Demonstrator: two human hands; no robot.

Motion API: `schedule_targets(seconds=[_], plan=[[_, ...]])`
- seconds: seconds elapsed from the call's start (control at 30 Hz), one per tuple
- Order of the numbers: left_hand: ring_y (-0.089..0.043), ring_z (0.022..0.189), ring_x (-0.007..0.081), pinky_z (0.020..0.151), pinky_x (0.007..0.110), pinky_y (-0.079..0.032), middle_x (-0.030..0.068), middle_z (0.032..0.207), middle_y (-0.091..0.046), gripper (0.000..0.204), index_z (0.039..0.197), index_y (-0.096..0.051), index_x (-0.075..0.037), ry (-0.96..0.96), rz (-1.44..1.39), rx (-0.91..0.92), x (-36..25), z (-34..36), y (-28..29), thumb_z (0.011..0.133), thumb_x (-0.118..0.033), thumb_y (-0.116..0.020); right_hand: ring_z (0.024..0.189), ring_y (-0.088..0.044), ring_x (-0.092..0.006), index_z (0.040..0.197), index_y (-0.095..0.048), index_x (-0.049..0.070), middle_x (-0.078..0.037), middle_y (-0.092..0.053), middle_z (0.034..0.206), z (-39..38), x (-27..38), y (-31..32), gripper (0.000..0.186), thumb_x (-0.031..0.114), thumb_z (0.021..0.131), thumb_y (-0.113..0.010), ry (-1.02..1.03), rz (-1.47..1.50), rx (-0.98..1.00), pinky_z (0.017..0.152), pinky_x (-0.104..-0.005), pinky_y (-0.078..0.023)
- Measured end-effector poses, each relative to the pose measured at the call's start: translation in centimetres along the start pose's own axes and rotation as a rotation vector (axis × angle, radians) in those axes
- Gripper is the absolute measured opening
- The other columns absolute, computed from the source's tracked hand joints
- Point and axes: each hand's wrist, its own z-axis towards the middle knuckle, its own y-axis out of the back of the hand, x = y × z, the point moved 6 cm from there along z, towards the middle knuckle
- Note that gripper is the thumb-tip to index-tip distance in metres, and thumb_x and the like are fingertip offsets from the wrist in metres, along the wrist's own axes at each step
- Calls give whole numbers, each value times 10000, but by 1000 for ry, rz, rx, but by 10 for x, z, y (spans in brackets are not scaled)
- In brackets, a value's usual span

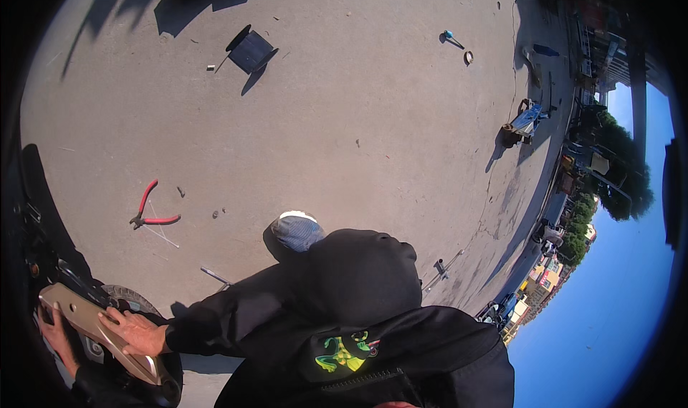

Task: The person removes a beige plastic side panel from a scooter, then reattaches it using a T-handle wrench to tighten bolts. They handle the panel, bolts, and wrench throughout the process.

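At the lower left, a bronze-tan curved panel (79, 315) with a small round hole lies against a dark wheeled vehicle (68, 272), probably a motorcycle or scooter. My right hand (136, 330) rests on the panel's near side, fingers stretched out and apart. Along the panel's outer edge is my left hand (61, 340), its fingers extended upward against it; the panel and shadow hide part of that hand. Below the panel, part of a tyre (132, 298) shows. Pliers with red handles (159, 206) lie spread on the ground, with a thin white tie beside them.
A small dark stool (252, 51) stands farther off on the concrete. Near my shoe (297, 230) lies a metal bar (215, 275); another metal tool (441, 270) is right of my knee. A blue-handled item (449, 35), a ring (469, 57) and a blue stand (527, 121) are at the right.
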Motion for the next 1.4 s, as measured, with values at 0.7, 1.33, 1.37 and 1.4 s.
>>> schedule_targets(seconds=[0.7, 1.33, 1.37, 1.4], plan=[[-643, 1126, 167, 1021, 329, -502, 59, 1189, -690, 536, 1327, -631, -71, -198, -302, -38, -138, -24, 2, 823, -72, -814, 1178, -640, -375, 1622, -260, 171, -125, -370, 1558, 18, 3, 30, 1035, 358, 794, -854, -22, -82, -17, 962, -428, -564], [-590, 1253, 243, 1083, 349, -467, 186, 1355, -617, 868, 1499, -459, 13, -219, -227, -78, -138, -18, -6, 752, -146, -873, 1202, -615, -322, 1437, -253, -84, -242, -536, 1342, -15, -32, -46, 1068, 368, 728, -911, -506, 969, 77, 1024, -387, -508], [-582, 1268, 252, 1087, 350, -464, 191, 1375, -606, 876, 1505, -450, 12, -227, -242, -100, -147, -19, -4, 754, -153, -870, 1220, -603, -332, 1457, -224, -91, -257, -515, 1366, -11, -35, -50, 1119, 382, 715, -916, -528, 954, 77, 1030, -391, -506], [-576, 1285, 298, 1099, 363, -456, 213, 1376, -606, 878, 1502, -445, 20, -255, -51, -175, -156, -26, 3, 758, -178, -868, 1239, -590, -341, 1477, -195, -98, -273, -493, 1390, -4, -38, -53, 1171, 397, 703, -921, -551, 938, 78, 1035, -396, -504]])
